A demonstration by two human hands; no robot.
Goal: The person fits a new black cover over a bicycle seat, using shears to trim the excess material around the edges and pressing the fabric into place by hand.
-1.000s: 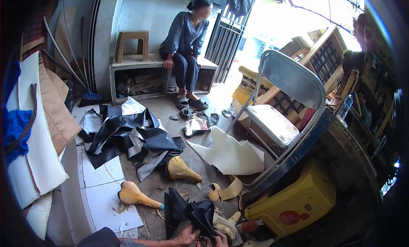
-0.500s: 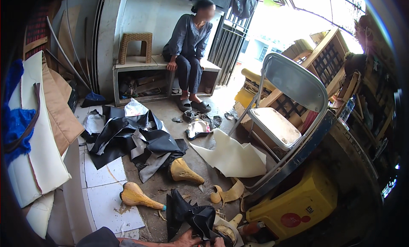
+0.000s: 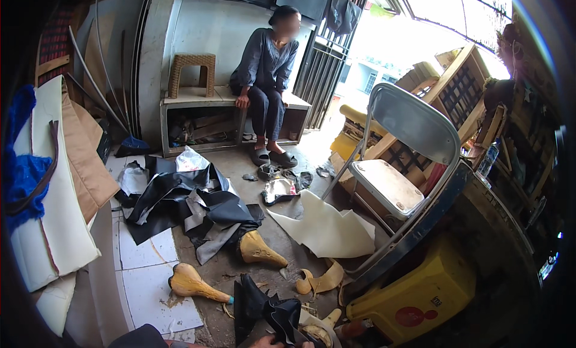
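Observation:
At the bottom edge, my left hand (image 3: 267, 342) is closed on a crumpled piece of black leather-like sheet (image 3: 282, 315). Only the fingertips of my right hand (image 3: 308, 344) show, bent against the same sheet's lower right edge; the rest is cut off. Just right of the sheet lies a pale, saddle-shaped piece (image 3: 318, 333), partly covered. A yellow-brown bicycle saddle (image 3: 195, 283) without a cover rests to the left, its narrow nose toward the sheet. Farther off sits a second bare saddle (image 3: 259, 249), beside a heap of black sheet scraps (image 3: 204, 210).
A cream foam sheet (image 3: 327, 228) lies on the floor before a metal folding chair (image 3: 414, 126). A yellow container (image 3: 420, 294) stands at right. Foam and brown sheets (image 3: 60, 198) lean at left. Across the room a person (image 3: 264, 72) sits on a low bench (image 3: 201, 102).
The scene has shifted slightly downward in the view, so less of my hands shows at the bottom edge. The black sheet stays at my hands; the seated person's head is turned a little differently.

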